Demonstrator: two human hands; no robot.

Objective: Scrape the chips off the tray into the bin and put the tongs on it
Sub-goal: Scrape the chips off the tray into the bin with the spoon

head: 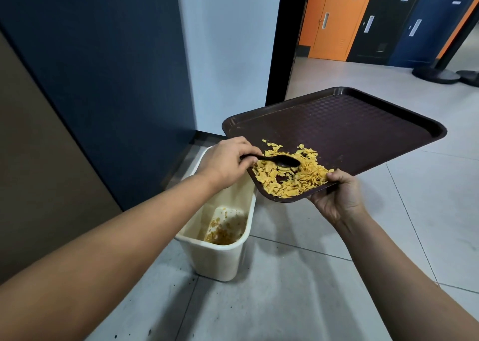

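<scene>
The right hand [337,198] grips the tilted tray [350,130]; the left hand [225,161] pinches black tongs [277,159]. Better to sweep the chips [290,174] slowly toward the low corner over the bin [220,250].

- The right hand [337,198] grips the near edge of a dark brown tray [363,123], tilted down toward a cream bin [220,257].
- Yellow chips [305,177] pile at the tray's low corner.
- The left hand [223,161] holds dark tongs [280,160], their tip in the chips.
- Crumbs lie at the bin's bottom.
</scene>
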